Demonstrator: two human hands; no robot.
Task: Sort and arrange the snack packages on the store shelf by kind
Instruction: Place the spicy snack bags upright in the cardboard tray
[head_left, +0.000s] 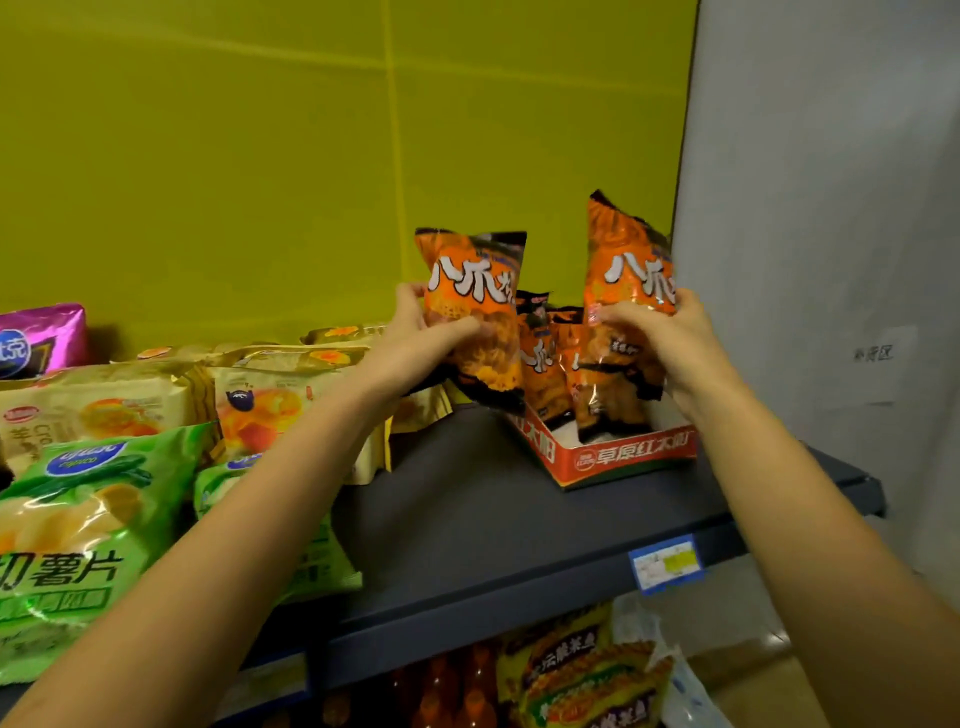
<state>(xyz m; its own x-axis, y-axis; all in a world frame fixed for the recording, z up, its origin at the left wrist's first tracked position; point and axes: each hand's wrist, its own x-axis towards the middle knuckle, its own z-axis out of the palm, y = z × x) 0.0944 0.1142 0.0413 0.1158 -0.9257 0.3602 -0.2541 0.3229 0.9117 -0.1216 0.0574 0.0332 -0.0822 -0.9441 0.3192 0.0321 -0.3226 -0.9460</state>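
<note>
Left hand (415, 332) is wrapped round the lower half of the left orange bag (475, 312). The bag is upright and sits above the shelf (493, 519), just left of the red tray (623, 457). Matching bags stand in the tray. Right hand (660, 338) clasps the right orange bag (628, 270), upright over the tray's right side. The tray lies right of and below the left bag; the right hand is nearer.

The dark grey metal shelf board (467, 519) in front of me has a blue paper price label (667, 564) on its front edge. At its right end sits a red-and-white cardboard display tray (623, 457). On my left lie green crinkly chip bags (78, 519), with pale yellow pastry packs (260, 395) behind them and a purple foil pack (41, 338) at the back.
</note>
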